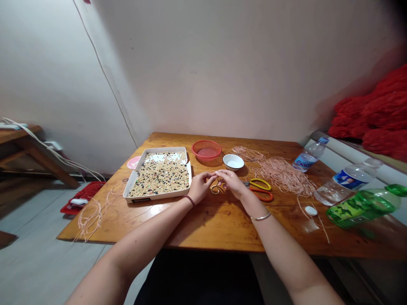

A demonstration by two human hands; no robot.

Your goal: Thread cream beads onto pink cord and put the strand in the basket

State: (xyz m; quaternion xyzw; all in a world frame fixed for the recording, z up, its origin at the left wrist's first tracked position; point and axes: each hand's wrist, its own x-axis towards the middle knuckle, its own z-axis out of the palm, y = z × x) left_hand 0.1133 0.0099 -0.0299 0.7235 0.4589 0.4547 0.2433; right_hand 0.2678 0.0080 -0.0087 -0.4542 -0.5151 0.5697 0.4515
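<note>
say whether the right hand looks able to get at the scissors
Probably yes: the scissors lie just to the right of the right hand, largely uncovered, with nothing seen between. It seems fingertip to fingertip with the left hand, though.

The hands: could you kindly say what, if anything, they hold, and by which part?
Left hand and right hand meet at the fingertips; whether they pinch anything cannot be told.

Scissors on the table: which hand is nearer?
Right. The right hand is just left of the scissors; the left hand is farther left, beside the white tray.
</note>
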